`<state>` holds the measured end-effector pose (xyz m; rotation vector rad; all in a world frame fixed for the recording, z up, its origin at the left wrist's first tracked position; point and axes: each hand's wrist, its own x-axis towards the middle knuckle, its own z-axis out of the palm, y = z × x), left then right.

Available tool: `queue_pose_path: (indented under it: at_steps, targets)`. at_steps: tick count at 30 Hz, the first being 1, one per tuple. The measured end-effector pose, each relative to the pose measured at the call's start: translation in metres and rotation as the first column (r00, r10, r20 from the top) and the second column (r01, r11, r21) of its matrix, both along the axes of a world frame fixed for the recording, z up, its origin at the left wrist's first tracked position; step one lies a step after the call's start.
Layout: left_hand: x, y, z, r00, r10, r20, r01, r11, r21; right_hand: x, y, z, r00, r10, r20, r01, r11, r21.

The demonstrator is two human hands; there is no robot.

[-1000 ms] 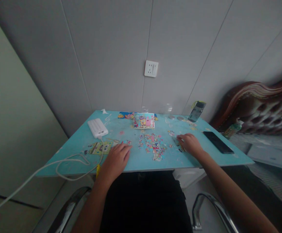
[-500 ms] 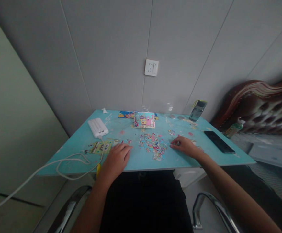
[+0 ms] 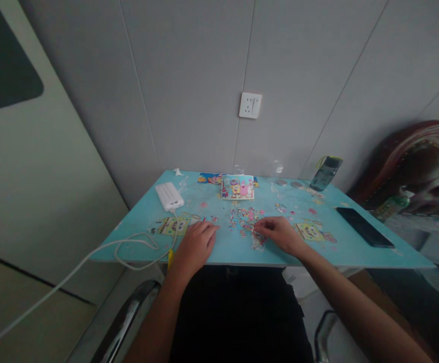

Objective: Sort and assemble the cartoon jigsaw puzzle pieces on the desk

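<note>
A heap of small colourful puzzle pieces (image 3: pixel 244 219) lies in the middle of a light blue table (image 3: pixel 227 249). My right hand (image 3: pixel 277 234) rests on the heap's near right part, fingers curled down onto the pieces; I cannot make out what they hold. My left hand (image 3: pixel 196 244) lies flat on the table to the left of the heap, fingers stretched out, holding nothing. A cartoon picture card (image 3: pixel 237 187) stands behind the heap.
A white power bank (image 3: pixel 169 196) with a long white cable (image 3: pixel 128 247) sits at the left. A black phone (image 3: pixel 365 233) lies at the right, and a dark bottle (image 3: pixel 325 173) stands by the wall. Cartoon stickers (image 3: pixel 310 231) show on the tabletop. Chair armrests (image 3: pixel 128 317) flank my lap.
My right hand slid left from the table's right part onto the heap of pieces. The view shifted left. My left hand stayed flat in place.
</note>
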<state>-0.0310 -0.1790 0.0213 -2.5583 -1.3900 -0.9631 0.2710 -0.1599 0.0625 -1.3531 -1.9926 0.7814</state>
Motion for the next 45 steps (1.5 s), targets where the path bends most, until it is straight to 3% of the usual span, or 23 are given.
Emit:
queue_pose_path:
  at_steps: [5,8,11,15,19,27,33,37,45]
  targets:
    - [0.001,-0.002,0.004,0.999,0.033,-0.006,-0.033,0.999,-0.006,-0.076,0.008,-0.006,0.974,0.169,0.151,-0.195,0.965,0.175]
    - [0.001,-0.003,0.006,0.998,0.066,0.003,-0.066,0.998,-0.001,-0.098,0.024,-0.009,0.956,0.185,0.229,-0.245,0.932,0.268]
    - [0.002,-0.005,0.008,0.997,0.081,0.0,-0.081,0.997,0.001,-0.093,0.038,-0.009,0.949,0.109,0.297,-0.214,0.912,0.351]
    - [0.004,-0.007,0.01,0.998,0.055,-0.03,-0.055,0.998,-0.012,-0.061,0.039,-0.007,0.952,-0.017,0.306,-0.099,0.928,0.359]
    - [0.005,-0.007,0.011,0.998,0.052,-0.042,-0.053,0.998,-0.023,-0.043,0.027,-0.005,0.941,0.032,0.337,-0.139,0.944,0.299]
    - [0.006,-0.009,0.013,0.994,0.105,-0.043,-0.106,0.994,-0.026,-0.062,0.006,-0.007,0.867,0.088,0.49,-0.265,0.914,0.306]
    - [0.005,-0.009,0.014,0.995,0.089,-0.044,-0.09,0.995,-0.039,-0.06,0.005,-0.004,0.89,0.139,0.434,-0.285,0.912,0.294]
    - [0.005,-0.008,0.015,0.995,0.088,-0.049,-0.09,0.995,-0.041,-0.058,0.012,-0.004,0.899,0.093,0.427,-0.238,0.923,0.301]
    - [0.006,-0.007,0.01,0.958,0.287,-0.012,-0.287,0.958,-0.008,-0.068,0.006,-0.002,0.883,0.128,0.452,-0.273,0.922,0.273]
